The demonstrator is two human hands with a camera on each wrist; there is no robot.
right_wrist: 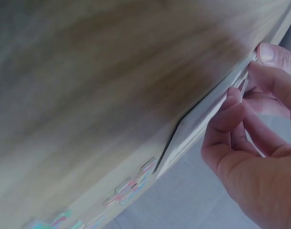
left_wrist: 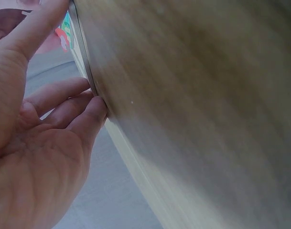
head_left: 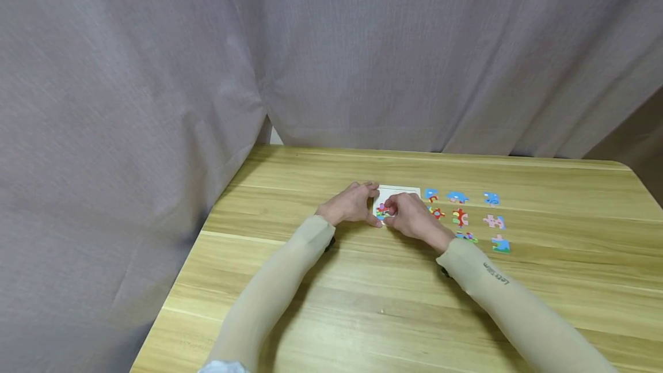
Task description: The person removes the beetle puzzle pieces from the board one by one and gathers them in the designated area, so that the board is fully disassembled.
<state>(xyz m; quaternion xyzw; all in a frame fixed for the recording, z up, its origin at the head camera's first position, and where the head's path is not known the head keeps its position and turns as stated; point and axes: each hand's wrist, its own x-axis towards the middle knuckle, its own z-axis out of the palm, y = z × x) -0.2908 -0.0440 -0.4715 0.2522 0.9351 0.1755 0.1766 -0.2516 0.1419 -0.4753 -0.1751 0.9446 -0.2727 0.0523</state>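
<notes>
A white puzzle tray (head_left: 401, 190) lies flat on the wooden table between both hands. My left hand (head_left: 354, 203) grips its left side, thumb at the near corner and fingers at the far one. In the left wrist view, fingertips (left_wrist: 98, 106) press against the tray's thin edge. Colourful jigsaw pieces (head_left: 382, 212) show in the tray's near left corner. Over that corner, my right hand (head_left: 414, 217) pinches a thin puzzle piece (right_wrist: 244, 84) between thumb and fingers; its picture is hidden.
Right of the tray, several loose jigsaw pieces (head_left: 459, 217) lie in rough rows, some partly covered by the right wrist. A pink piece (head_left: 494, 221) and a blue-green one (head_left: 500, 244) are farthest right. Grey curtains (head_left: 362, 73) hang along the table's back and left edges.
</notes>
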